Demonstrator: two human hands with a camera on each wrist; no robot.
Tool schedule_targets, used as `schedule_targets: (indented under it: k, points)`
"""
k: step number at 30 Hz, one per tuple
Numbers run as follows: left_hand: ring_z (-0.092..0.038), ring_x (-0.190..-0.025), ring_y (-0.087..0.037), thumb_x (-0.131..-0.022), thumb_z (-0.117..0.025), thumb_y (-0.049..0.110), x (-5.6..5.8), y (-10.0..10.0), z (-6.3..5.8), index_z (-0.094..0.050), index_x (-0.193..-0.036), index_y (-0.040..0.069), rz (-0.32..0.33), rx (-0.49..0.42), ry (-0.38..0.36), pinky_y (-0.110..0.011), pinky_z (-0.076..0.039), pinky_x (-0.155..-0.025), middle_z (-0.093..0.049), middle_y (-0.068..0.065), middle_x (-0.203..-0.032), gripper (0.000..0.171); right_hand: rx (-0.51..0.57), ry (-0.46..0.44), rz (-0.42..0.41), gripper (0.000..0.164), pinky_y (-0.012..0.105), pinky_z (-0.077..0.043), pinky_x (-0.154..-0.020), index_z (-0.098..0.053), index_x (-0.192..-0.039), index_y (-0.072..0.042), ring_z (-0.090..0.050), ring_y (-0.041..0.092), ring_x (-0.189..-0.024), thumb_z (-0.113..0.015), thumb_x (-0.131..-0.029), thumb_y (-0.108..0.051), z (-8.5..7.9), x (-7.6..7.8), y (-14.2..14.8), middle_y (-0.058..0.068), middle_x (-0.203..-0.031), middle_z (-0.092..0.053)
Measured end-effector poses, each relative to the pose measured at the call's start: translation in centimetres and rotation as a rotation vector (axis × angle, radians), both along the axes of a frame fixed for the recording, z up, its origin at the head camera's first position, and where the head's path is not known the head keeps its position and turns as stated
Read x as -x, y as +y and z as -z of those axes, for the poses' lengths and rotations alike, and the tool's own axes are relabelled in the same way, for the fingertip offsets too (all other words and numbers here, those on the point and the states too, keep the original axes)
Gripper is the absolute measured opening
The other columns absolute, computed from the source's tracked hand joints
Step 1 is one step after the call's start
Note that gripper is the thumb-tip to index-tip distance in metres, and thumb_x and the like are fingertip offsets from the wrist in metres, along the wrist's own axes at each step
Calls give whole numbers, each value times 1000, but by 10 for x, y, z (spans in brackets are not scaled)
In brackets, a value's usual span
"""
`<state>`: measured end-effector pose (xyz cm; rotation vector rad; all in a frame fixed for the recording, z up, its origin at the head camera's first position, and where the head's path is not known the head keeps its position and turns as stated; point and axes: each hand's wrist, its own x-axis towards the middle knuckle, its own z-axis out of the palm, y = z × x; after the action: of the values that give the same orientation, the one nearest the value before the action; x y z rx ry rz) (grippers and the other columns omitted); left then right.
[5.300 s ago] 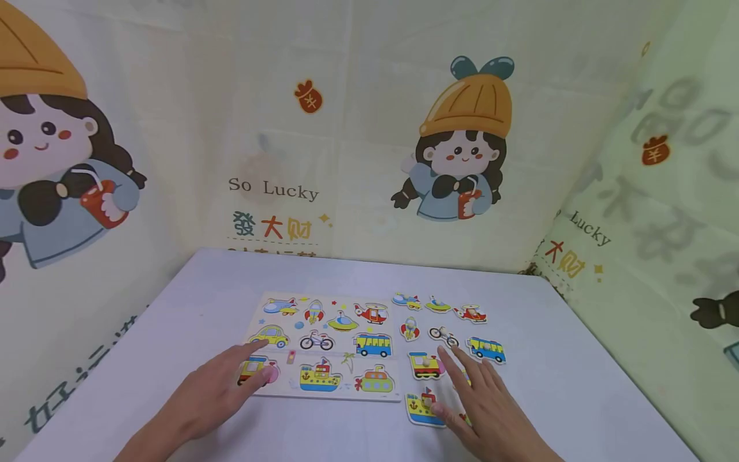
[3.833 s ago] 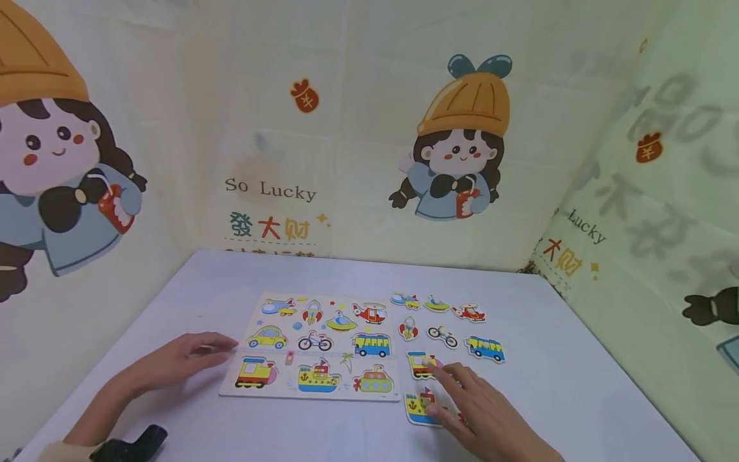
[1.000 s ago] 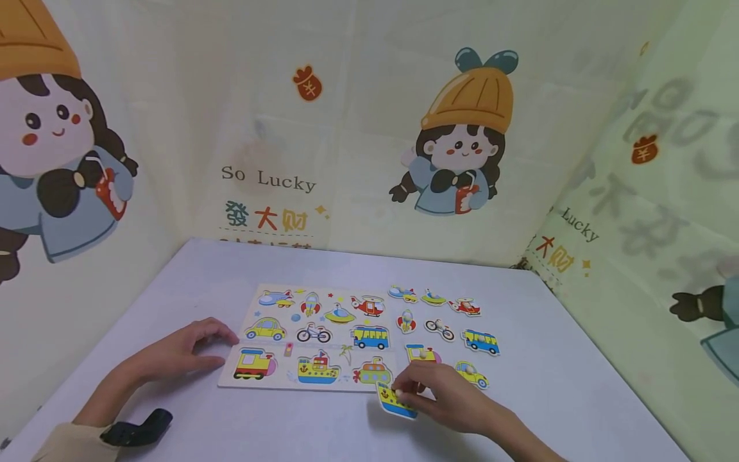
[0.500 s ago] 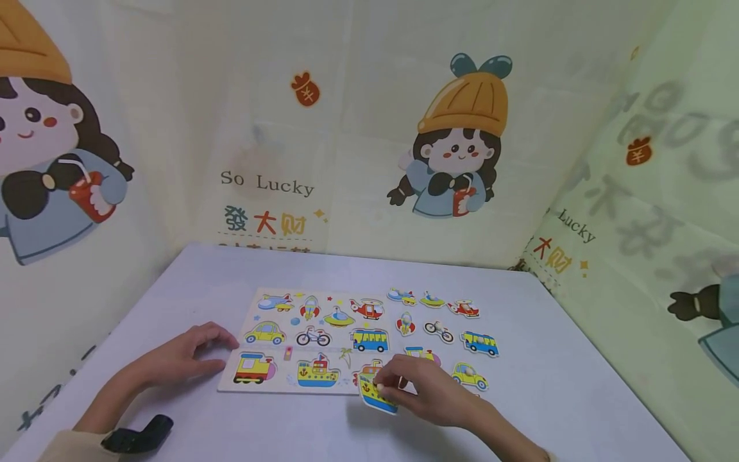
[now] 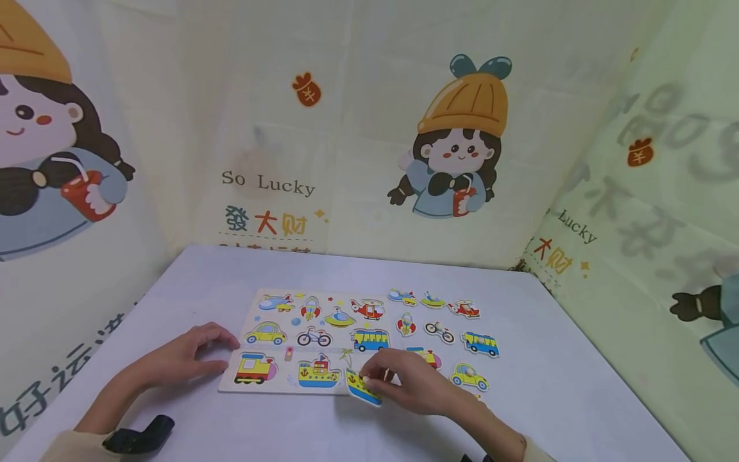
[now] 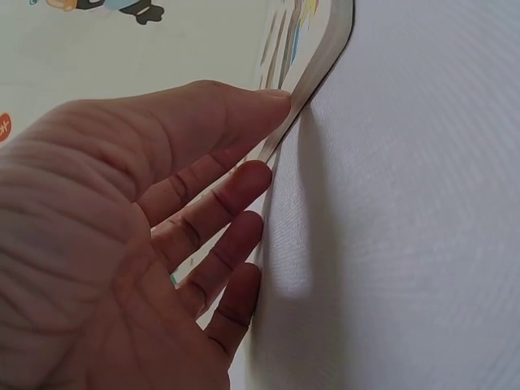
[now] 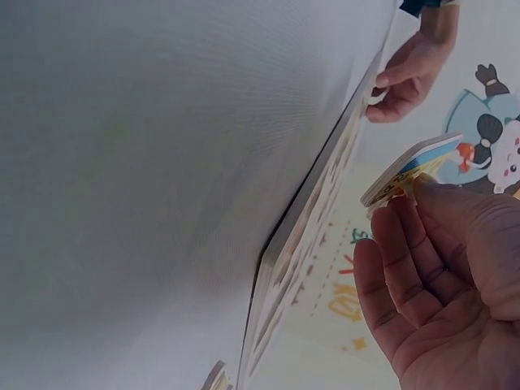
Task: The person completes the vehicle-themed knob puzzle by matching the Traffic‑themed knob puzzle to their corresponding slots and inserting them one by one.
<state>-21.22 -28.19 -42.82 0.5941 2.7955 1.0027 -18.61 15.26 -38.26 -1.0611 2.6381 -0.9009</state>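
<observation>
In the head view my right hand (image 5: 407,382) pinches a boat puzzle piece (image 5: 362,389) by its knob, tilted above the lower right of the puzzle board (image 5: 283,387). The right wrist view shows that piece (image 7: 410,168) edge-on between thumb and fingers, apart from the board. My left hand (image 5: 183,356) rests at the board's left edge, fingers loosely bent; in the left wrist view its thumb touches the board's edge (image 6: 313,69). The printed boat recess (image 5: 319,372) lies just left of the held piece. The submarine picture is hidden behind my right hand and the piece.
Right of the board lie loose pieces: an airplane (image 5: 402,296), a flying saucer (image 5: 432,300), a helicopter (image 5: 465,309), a rocket (image 5: 406,324), a bicycle (image 5: 439,332), a bus (image 5: 480,344), a car (image 5: 470,376) and a partly covered train (image 5: 430,357). Printed cloth hangs behind the white table (image 5: 260,430).
My right hand has picked up the boat piece from the table's right side and carried it left over the board. Earlier, my left hand drew back from over the board to its left edge.
</observation>
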Motion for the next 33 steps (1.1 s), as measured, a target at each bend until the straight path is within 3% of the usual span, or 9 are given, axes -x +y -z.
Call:
schedule_targets:
  k: [2, 9, 25, 33]
  points:
    - [-54, -121, -30, -86, -82, 26, 0, 1, 0, -65, -120, 14, 0, -2, -4, -36, -52, -99, -63, 0, -123, 39, 9, -1, -7, 13, 19, -54, -77, -73, -111, -21, -59, -3, -85, -69, -99, -25, 1, 2, -2, -18, -96, -67]
    - [-53, -121, -34, -86, -82, 23, 1, 2, -1, -65, -119, 12, 11, -31, -16, -62, -46, -103, -63, -4, -123, 39, 43, -22, -31, 15, 19, -54, -79, -73, -111, -19, -59, -2, -86, -69, -100, -26, 5, 9, -10, -17, -94, -67]
    - [-53, -119, -33, -85, -83, 22, 2, 3, -2, -66, -118, 12, -4, -1, 7, -60, -47, -102, -63, -2, -121, 38, 119, -54, -56, 14, 21, -55, -81, -73, -110, -14, -59, -1, -85, -70, -99, -21, 13, 24, -32, -12, -93, -68]
    - [-53, -119, -32, -85, -83, 23, 2, 2, 1, -66, -118, 13, -2, -2, 8, -60, -46, -102, -63, -1, -121, 38, 111, -76, -16, 16, 19, -55, -80, -74, -111, -14, -58, -1, -85, -71, -98, -23, 14, 28, -44, -14, -93, -67]
